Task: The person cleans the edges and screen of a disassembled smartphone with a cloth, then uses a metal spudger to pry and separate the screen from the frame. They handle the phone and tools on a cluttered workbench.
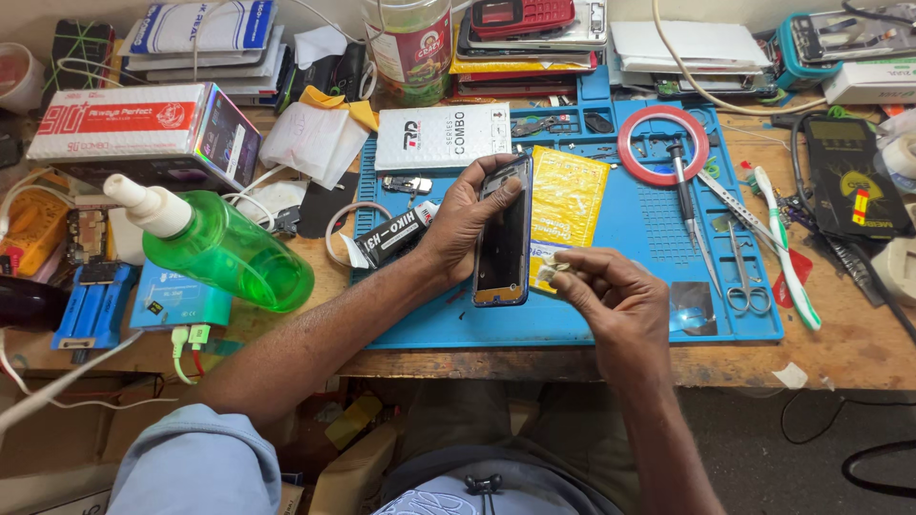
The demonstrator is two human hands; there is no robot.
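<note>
**Phone frame held over the blue mat**

A dark rectangular phone frame with a blue rim (pixel 503 234) is held upright on its long edge by the left hand (pixel 465 221), whose fingers (pixel 503 183) are wrapped closed around its upper left side. The frame is kept just above a blue silicone work mat (pixel 630 238) laid on a wooden table (pixel 849 348). A small pale scrap (pixel 558 267) is pinched between thumb and forefinger of the right hand (pixel 615 298), the remaining fingers being curled in; the scrap is held just beside the frame's lower right edge. A yellow foil packet (pixel 567 205) lies on the mat behind the frame. To the left, a black glue tube (pixel 396 238) and a green translucent spray bottle with a white nozzle (pixel 215 246) are seen. Further right on the mat, a red tape ring (pixel 662 145), steel tweezers (pixel 733 205), small scissors (pixel 746 281) and a white-and-green toothbrush (pixel 787 248) are laid out.
</note>
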